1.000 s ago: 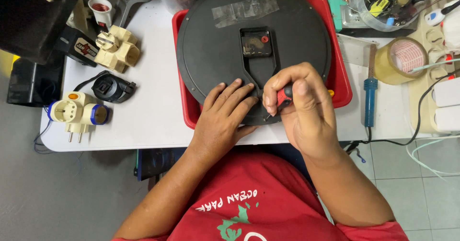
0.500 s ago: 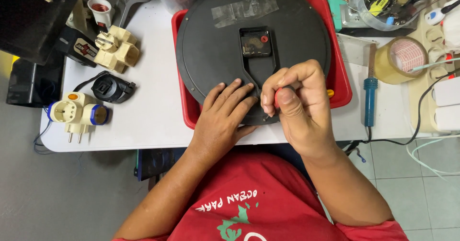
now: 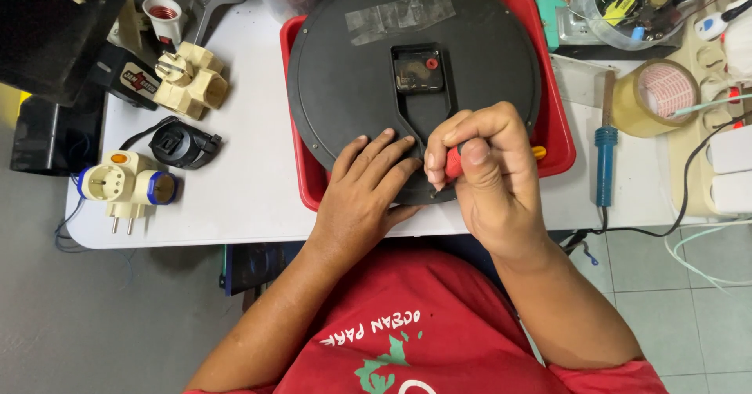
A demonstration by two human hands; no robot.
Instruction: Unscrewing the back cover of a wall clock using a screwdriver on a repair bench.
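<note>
A round black wall clock (image 3: pixel 352 88) lies face down on a red tray (image 3: pixel 558 131), its black movement box (image 3: pixel 417 70) in the middle and a strip of tape near the top. My left hand (image 3: pixel 366 186) rests flat on the clock's near edge, fingers spread. My right hand (image 3: pixel 479 176) is closed around a small red-handled screwdriver (image 3: pixel 453 161), its tip pointing down at the clock's near rim.
On the white table left of the tray lie cream plug adapters (image 3: pixel 190 80), a black plug (image 3: pixel 184 144) and a cream-and-blue adapter (image 3: pixel 125 186). To the right are a blue-handled soldering iron (image 3: pixel 604 145), a roll of tape (image 3: pixel 655 96) and white cables.
My right hand has shifted slightly left and down with the screwdriver, turning it at the clock's rim. My left hand has stayed pressed on the clock.
</note>
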